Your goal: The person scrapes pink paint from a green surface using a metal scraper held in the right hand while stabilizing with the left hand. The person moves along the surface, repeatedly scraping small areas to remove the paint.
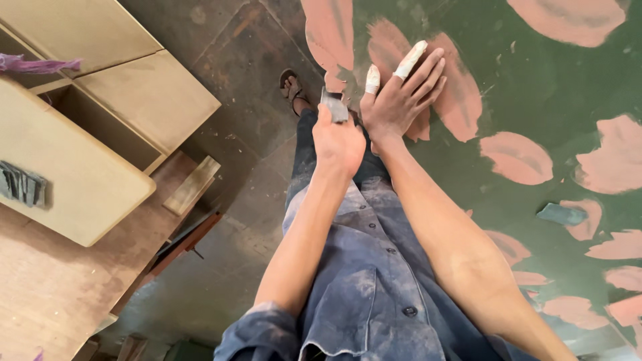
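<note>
2 hands are working at the frame's top centre: left hand [339, 144] is gripping a grey scraper [334, 105], right hand [400, 100] is lying spread on the green panel [535, 87]

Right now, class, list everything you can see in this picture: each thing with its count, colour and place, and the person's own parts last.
Panel: one, green, right side under the hands.
Filler patches: many, pink, spread over the panel.
Folded abrasive sheet: one, grey, lying on the panel at right.
Cabinet: one, pale wood, open compartments, upper left.
Wood block: one, pale, below the cabinet.
Floor: dark, dusty, centre.
Scraper: one, grey, at the panel's edge.
Left hand: grips the scraper.
Right hand: flat on the panel, two fingers taped white.
Foot: one, sandalled, on the floor.
</note>
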Available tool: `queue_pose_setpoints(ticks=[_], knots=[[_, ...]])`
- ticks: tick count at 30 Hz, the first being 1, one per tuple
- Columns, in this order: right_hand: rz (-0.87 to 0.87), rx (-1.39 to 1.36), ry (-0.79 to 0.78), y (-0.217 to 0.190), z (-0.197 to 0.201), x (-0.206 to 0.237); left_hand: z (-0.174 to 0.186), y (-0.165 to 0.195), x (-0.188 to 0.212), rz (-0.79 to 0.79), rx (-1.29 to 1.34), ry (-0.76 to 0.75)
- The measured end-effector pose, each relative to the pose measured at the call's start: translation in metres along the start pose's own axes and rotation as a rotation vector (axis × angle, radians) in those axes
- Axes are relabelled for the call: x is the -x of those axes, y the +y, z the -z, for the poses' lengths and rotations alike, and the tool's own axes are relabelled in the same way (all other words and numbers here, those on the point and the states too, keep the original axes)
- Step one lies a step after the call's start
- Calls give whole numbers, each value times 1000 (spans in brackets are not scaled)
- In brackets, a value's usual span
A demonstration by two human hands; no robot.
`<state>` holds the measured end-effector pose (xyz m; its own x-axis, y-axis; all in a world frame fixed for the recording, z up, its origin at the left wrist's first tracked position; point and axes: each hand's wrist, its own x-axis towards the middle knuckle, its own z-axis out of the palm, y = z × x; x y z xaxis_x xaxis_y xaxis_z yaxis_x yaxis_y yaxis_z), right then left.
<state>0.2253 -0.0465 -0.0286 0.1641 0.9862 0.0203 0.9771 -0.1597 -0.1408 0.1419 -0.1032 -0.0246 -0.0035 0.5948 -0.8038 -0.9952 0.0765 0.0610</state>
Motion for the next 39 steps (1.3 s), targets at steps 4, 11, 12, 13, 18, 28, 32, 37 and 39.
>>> queue_pose_setpoints(ticks=[4,11,12,13,18,28,32,37,39], knots=[[-27,-1,-58,-1,3,-1,6,-2,-2,36,45,131],[-29,24,-49,-3,1,0,6,-4,-13,-75,61,-74],[-17,32,-28,-3,0,0,7,-3,-10,-65,50,-57],[-10,20,-25,-3,-1,0,8,-3,-7,-53,40,-31],[-15,34,-40,-1,-1,1,7,1,0,38,72,32],[-3,46,-38,1,-3,5,20,28,56,97,52,49],[-9,34,-38,2,-3,4,16,49,39,127,-641,192],[-27,37,-80,-2,0,1,-19,32,-6,-70,-1341,-47],[-26,34,-77,-2,0,2,-24,31,-18,-50,-1609,16]])
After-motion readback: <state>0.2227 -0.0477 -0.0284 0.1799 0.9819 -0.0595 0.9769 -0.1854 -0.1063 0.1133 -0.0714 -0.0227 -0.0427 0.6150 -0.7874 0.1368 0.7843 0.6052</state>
